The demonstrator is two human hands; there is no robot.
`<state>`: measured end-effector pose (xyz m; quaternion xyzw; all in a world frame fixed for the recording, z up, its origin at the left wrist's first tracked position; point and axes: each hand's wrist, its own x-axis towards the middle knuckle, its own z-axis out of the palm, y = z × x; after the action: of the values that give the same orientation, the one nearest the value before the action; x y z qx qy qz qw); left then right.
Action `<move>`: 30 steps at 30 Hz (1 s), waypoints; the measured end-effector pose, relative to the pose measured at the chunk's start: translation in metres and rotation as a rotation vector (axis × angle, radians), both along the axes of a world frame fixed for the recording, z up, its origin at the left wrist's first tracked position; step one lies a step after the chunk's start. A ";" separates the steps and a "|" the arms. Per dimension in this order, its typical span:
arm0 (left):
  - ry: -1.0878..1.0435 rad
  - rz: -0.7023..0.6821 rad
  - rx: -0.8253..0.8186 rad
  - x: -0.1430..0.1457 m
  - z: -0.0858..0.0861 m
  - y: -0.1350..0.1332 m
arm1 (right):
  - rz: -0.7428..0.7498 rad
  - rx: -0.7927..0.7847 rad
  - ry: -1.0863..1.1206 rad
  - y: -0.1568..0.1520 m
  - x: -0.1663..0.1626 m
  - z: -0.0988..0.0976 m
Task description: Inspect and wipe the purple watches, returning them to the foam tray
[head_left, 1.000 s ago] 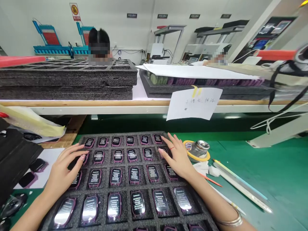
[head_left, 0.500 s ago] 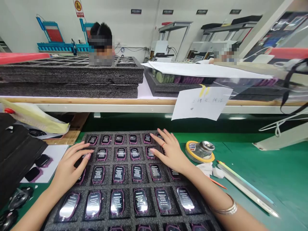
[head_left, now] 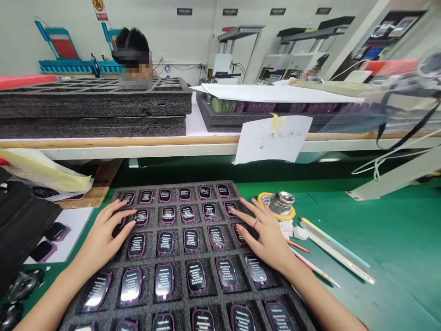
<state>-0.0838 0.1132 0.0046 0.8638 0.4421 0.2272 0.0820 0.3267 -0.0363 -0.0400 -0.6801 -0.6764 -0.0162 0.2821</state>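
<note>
Left hand (head_left: 99, 236) and right hand (head_left: 268, 234), fingers spread and unclenched, were over purple-framed, rounded-rectangular watches (head_left: 191, 240) in a grey-black foam tray (head_left: 179, 258), lower centre of the frame; right of centre stood 1 silver-topped clear glass jar (head_left: 279, 207).

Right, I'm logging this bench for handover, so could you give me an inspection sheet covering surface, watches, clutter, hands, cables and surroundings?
Surface: green benchtop, shiny in places.
Watches: purple watches sit in compartments of a dark foam tray; many screens show text.
Clutter: jar, paper scraps and a long white strip right of the tray; two more watches on white paper at left.
Hands: left hand over the tray's left side, right hand over its right; fingers spread, contact unclear.
Cables: white cable looped at right.
Surroundings: shelf with stacked foam trays and hanging note; person beyond.
</note>
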 end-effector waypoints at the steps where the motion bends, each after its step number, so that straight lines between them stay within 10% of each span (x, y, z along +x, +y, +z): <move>1: 0.002 -0.008 0.000 0.001 0.001 -0.002 | -0.007 -0.003 0.005 0.000 0.000 0.001; 12: 0.289 -0.242 -0.186 0.035 0.020 -0.060 | 0.075 -0.116 0.011 -0.011 -0.019 0.020; 20: 0.315 -0.355 -0.150 0.095 0.016 -0.050 | 0.120 -0.200 -0.155 0.011 -0.044 0.027; 30: 0.312 -0.337 -0.170 0.095 0.023 -0.049 | -0.092 -0.131 -0.135 -0.007 0.003 0.015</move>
<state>0.0112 0.0646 0.0271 0.9401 0.3165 0.0361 0.1217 0.3298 -0.0431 -0.0250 -0.7248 -0.6617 -0.0306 0.1896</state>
